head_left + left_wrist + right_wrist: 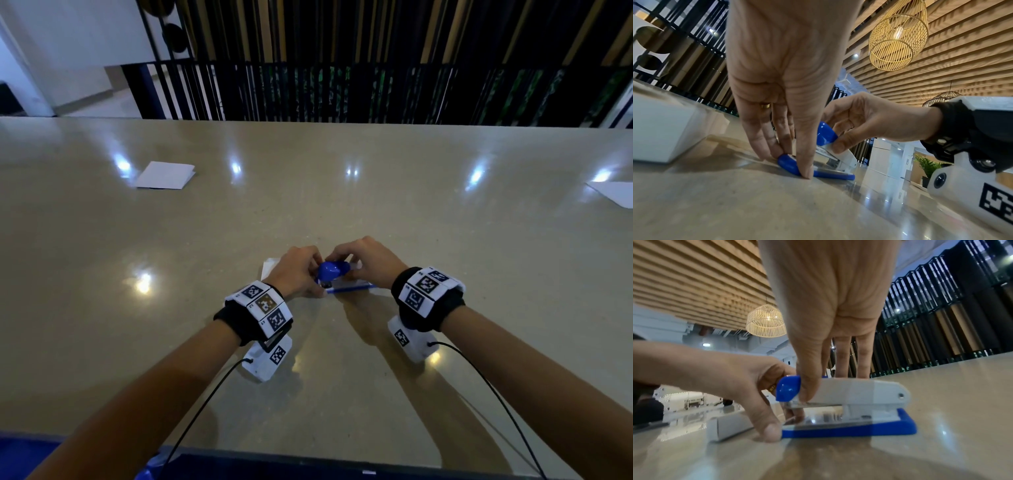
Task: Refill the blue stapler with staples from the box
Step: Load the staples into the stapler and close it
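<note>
The stapler (849, 404) sits on the counter (376, 192) between the two hands. The right hand (366, 258) grips its white upper arm from above, thumb (807, 386) on the near side just behind the blue nose, fingers (843, 360) over the far side. The left hand (296, 270) reaches down at the stapler's front end, thumb tip (769, 430) pressed to the counter against the blue base, fingertips (784, 147) curled around that end on the other side. A white box (661, 128) lies just beyond the left hand. Folded paper (166, 175) lies well apart, far ahead of the left hand.
</note>
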{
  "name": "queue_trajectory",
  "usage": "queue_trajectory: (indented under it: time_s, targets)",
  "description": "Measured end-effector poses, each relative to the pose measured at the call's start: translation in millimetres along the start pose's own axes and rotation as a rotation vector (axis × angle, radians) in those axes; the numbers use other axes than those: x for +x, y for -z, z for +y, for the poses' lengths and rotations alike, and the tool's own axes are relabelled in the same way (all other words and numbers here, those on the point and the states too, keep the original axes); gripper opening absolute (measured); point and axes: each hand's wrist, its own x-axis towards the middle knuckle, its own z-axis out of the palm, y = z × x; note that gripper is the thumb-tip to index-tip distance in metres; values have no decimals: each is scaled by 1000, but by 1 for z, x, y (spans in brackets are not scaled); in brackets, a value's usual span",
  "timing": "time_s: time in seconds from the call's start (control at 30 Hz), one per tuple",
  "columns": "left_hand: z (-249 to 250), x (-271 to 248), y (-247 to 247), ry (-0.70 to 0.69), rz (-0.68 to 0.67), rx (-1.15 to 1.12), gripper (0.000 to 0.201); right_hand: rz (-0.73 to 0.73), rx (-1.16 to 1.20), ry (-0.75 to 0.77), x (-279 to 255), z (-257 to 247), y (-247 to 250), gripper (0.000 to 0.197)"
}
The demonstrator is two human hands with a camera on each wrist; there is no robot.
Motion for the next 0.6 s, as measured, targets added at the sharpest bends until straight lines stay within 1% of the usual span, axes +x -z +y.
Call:
queue_trajectory:
  time_s: [0.2,0.33,0.47,0.53,0.6]
  targets:
    - [0,5,-4,-46,-52,56,60,15,-10,-81,-9,16,10,35]
    - [-3,7,-4,-66,-72,70,59,78,1,-238,-13,36,27,42]
    - [-5,9,-4,-90,-69,94,58,174,-30,-404,-18,63,40,42]
    - [-5,9,-4,-94,-66,102,58,188,-33,-439,-21,70,44,41]
    - [-4,9,-4,-93,-66,104,57,192,-36,-440,-22,73,45,40]
